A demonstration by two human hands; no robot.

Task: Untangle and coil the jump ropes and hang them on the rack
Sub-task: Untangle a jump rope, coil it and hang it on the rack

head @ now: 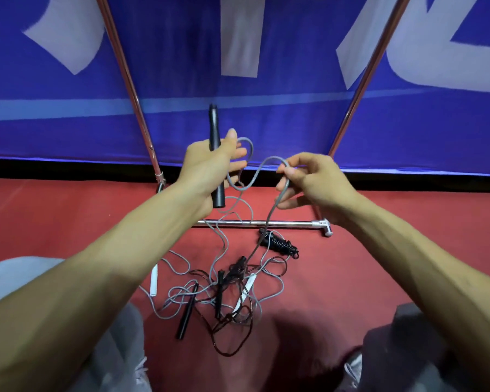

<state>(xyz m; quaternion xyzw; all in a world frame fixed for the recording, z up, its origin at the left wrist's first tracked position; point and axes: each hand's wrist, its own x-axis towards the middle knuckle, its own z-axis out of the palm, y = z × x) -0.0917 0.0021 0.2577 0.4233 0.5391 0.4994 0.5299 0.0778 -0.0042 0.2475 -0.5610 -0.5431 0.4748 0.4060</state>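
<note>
left hand [207, 162] grips black handle [216, 154] | right hand [309, 179] pinches grey rope [259, 168]

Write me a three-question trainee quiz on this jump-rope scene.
1. Which does the left hand grip? A) a white handle B) the black handle C) a metal pole
2. True or false: the right hand pinches the grey rope.
3. Fill in: the coiled black rope lies on the ____, beside the rack's base bar.
Key: 1 B; 2 true; 3 floor.
</note>
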